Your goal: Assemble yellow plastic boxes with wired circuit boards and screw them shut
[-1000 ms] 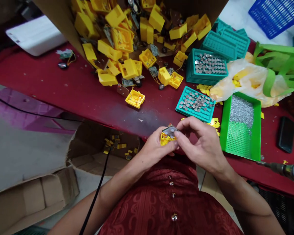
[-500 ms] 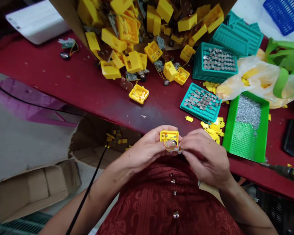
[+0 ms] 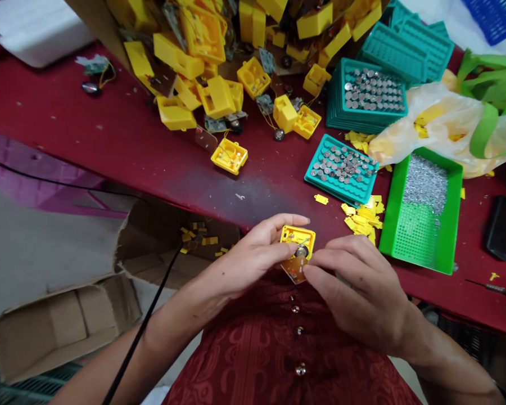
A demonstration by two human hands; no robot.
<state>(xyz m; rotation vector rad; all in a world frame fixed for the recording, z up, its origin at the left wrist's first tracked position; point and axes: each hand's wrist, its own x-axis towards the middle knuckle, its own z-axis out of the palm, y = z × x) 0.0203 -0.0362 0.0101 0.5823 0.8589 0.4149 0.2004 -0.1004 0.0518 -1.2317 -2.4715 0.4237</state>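
My left hand [image 3: 263, 253] is closed round a small yellow plastic case [image 3: 297, 235], its open side facing up, near the table's front edge. Inside the case sits a round metallic part [image 3: 302, 251], with the left thumb lying over the case beside it. A brown circuit board [image 3: 294, 270] hangs tilted at the case's near side. At the board's right edge, my right hand [image 3: 358, 281] pinches with thumb and forefinger. Another open yellow case [image 3: 230, 156] lies on the table ahead.
A pile of yellow cases [image 3: 217, 95] with wires lies at the back. To the right are a teal tray [image 3: 314, 183] of coin cells, yellow tabs [image 3: 365, 216], a green bin [image 3: 390, 225] of small metal pieces and a black phone [image 3: 501, 228]. A cardboard box [image 3: 130, 247] stands below left.
The circuit board has swung down and now shows its flat brown face. The round part shows more clearly in the case. My right hand has shifted slightly down, and the view has moved a little.
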